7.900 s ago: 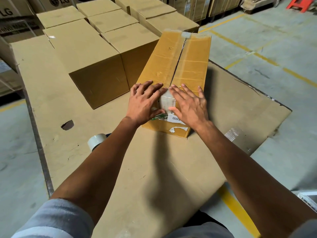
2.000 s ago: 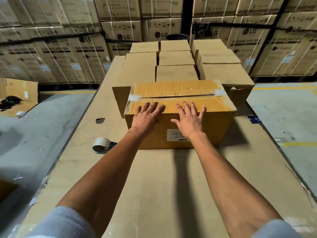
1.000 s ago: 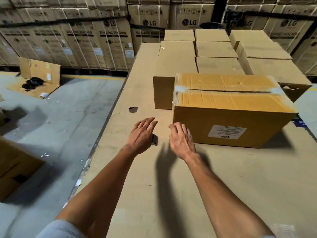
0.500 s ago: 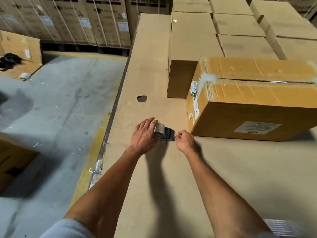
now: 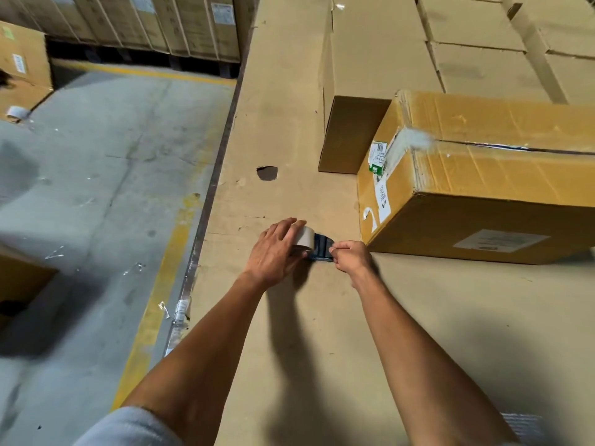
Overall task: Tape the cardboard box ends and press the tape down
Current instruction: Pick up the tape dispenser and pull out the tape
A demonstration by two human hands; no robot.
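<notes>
A wide worktop (image 5: 289, 317) covered in brown cardboard sheet fills most of the view, with grey concrete floor (image 5: 96, 188) and a yellow line to its left. Far back on the left stand stacked cartons (image 5: 145, 24) on pallets. On the worktop, plain brown boxes (image 5: 370, 75) sit in rows toward the rear. In front of them, at the right, lies the cardboard box (image 5: 483, 188) — yellower than the rest, lying on its long side, its top seam running left to right with a whitish patch of tape at the near-left corner and labels on its left end. A white label shows on its front face. A dark hole (image 5: 267, 173) breaks the worktop sheet to the left of the box.

Just off the box's lower-left corner, on the worktop, is the tape dispenser (image 5: 317, 247) — a pale roll on a dark blue body. The left hand (image 5: 278, 249) curls over the roll, fingers wrapped on it. The right hand (image 5: 351, 257) is closed, thumb and fingertips pinched at the dispenser's dark front end; whether it holds the tape end cannot be told.
</notes>
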